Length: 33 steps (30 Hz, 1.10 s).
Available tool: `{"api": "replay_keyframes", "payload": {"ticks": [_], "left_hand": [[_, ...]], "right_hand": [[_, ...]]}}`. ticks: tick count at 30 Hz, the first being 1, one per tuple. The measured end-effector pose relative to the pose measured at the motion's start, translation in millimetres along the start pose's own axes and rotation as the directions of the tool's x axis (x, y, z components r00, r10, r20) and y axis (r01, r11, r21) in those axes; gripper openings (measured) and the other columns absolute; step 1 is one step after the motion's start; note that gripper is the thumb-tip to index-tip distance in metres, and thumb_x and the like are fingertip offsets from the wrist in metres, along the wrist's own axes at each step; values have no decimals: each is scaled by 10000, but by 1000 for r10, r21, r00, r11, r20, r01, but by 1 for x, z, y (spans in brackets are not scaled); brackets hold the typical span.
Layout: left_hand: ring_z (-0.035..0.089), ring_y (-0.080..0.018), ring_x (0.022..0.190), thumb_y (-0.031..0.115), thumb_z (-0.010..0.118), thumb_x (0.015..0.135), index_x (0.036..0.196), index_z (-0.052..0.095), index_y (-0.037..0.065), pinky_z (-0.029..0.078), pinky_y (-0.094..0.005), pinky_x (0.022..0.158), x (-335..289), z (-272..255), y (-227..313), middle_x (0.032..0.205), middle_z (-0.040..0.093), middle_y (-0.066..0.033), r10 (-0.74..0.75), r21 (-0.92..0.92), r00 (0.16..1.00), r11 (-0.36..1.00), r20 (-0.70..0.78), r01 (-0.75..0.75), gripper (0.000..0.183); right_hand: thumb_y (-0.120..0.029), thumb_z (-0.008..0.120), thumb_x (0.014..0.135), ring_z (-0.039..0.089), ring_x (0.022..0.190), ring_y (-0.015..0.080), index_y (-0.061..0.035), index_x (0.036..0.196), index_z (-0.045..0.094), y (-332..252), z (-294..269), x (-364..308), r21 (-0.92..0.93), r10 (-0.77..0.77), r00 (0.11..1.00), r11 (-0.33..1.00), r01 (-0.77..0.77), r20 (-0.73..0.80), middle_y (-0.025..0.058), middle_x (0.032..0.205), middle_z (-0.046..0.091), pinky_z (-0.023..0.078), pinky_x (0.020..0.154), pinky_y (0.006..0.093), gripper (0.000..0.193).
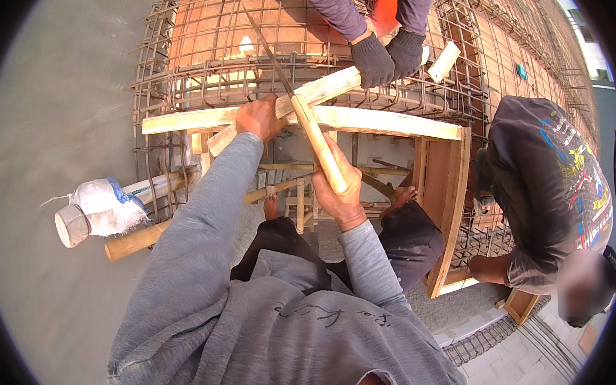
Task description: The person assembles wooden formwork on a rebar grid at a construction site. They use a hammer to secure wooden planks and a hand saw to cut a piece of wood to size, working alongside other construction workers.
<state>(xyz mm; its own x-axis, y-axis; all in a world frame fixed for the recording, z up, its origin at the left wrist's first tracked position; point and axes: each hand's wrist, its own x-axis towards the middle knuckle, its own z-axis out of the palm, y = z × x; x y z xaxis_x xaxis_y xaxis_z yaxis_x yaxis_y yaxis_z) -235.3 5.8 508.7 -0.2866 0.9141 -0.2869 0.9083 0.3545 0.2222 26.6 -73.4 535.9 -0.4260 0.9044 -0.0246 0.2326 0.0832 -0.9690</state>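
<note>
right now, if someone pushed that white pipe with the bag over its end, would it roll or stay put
The white pipe is round, so it would probably roll, though its far end runs into the rebar cage, which may hold it. The plastic bag looks floppy and might add some drag.

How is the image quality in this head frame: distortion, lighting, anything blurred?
Head view: strong fisheye, with a black rim around the circle and the long wooden plank bowed; bright, even daylight, with glare on the pale batten; the right hand on the saw handle and the left hand are sharp; a co-worker's face at lower right is blurred.
</note>
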Motion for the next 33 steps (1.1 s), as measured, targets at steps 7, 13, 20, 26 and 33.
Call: {"api": "replay_keyframes", "payload": {"ticks": [7, 13, 20, 26, 33], "left_hand": [[750, -351, 932, 401, 806, 805, 1195, 646, 58, 598, -451, 823, -1, 15, -4, 1000, 762, -203, 40, 9, 999, 999, -17, -40, 543], [748, -352, 912, 427, 816, 795, 1174, 648, 74, 590, -463, 814, -3, 17, -3, 968, 760, -199, 19, 1, 1000, 1000, 3, -19, 544], [758, -330, 888, 406, 820, 801, 1180, 653, 76, 604, -446, 795, -1, 4, 2, 967, 764, -193, 4, 13, 999, 1000, 50, -5, 529], [756, -318, 908, 426, 821, 800, 1174, 655, 84, 601, -444, 815, 2, 9, -2, 997, 766, -177, 35, 12, 999, 999, 5, -35, 533], [742, -350, 928, 443, 807, 788, 1193, 652, 95, 585, -471, 828, 7, 10, -2, 998, 763, -170, -4, 4, 997, 1000, 81, 4, 555]], "right_hand": [[91, 605, 733, 734, 1089, 368, 112, 1333, 580, -80, -65, -122, -295, -154, 987, 946, 134, -47, 280, 1173, 718, 578, 950, 391, 601], [53, 657, 769, 754, 901, 290, 35, 1416, 557, -9, 4, 16, -55, -104, 992, 994, 100, -77, 184, 1176, 735, 581, 811, 327, 655], [101, 567, 761, 746, 1073, 336, 126, 1327, 579, -74, -62, -109, -268, -123, 992, 957, 114, -16, 274, 1217, 703, 577, 931, 361, 566], [59, 652, 775, 753, 895, 269, 50, 1415, 550, -16, -7, 10, -162, -242, 969, 960, 230, -58, 224, 1190, 720, 579, 796, 324, 648], [93, 608, 730, 744, 1069, 352, 117, 1319, 579, -91, -49, -70, -244, -160, 985, 959, 142, -57, 272, 1174, 721, 594, 909, 378, 591]]}}
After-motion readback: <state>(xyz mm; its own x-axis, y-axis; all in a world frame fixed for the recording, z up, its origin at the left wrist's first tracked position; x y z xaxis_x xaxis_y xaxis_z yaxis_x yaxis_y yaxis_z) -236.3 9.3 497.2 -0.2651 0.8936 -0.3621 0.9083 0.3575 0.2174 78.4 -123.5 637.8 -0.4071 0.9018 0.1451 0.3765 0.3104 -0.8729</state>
